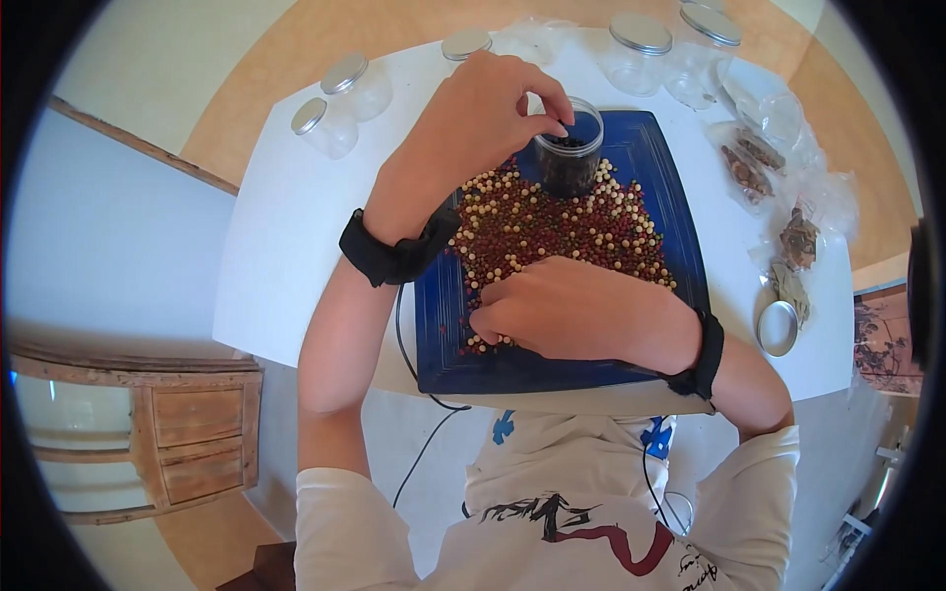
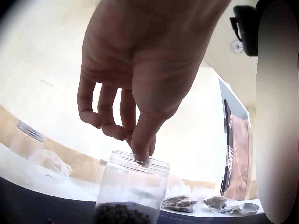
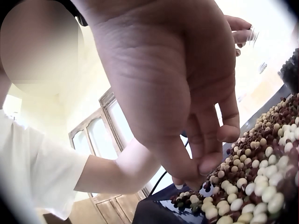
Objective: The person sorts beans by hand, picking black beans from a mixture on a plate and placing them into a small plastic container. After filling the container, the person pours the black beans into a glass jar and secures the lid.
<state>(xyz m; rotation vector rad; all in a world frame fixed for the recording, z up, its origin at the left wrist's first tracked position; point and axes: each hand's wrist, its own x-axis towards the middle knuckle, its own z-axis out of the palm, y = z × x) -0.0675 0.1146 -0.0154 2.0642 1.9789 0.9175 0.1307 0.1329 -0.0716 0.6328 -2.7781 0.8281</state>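
My left hand [image 1: 483, 108] is over the mouth of a clear jar [image 1: 572, 175] that stands on the far part of a blue tray [image 1: 680, 236]. Its thumb and forefinger pinch a small black bean at the rim, and the other fingers hang loosely curved. Black beans [image 2: 122, 214] cover the bottom of the jar. Lower on the tray, my right hand [image 1: 581, 310] reaches palm down into a spread of mixed red, green and cream beans [image 1: 552, 227]. Its thumb and fingertips [image 3: 211, 163] bend together at the beans' near edge; I cannot tell whether they hold one.
Lidded clear jars [image 1: 636, 59] stand along the white table's [image 1: 266, 217] far side, with others at the far left. Plastic bags [image 1: 749, 163] of dried brown pieces lie on the right, near a loose silver lid [image 1: 777, 328]. A black cable [image 1: 402, 335] runs off the near edge.
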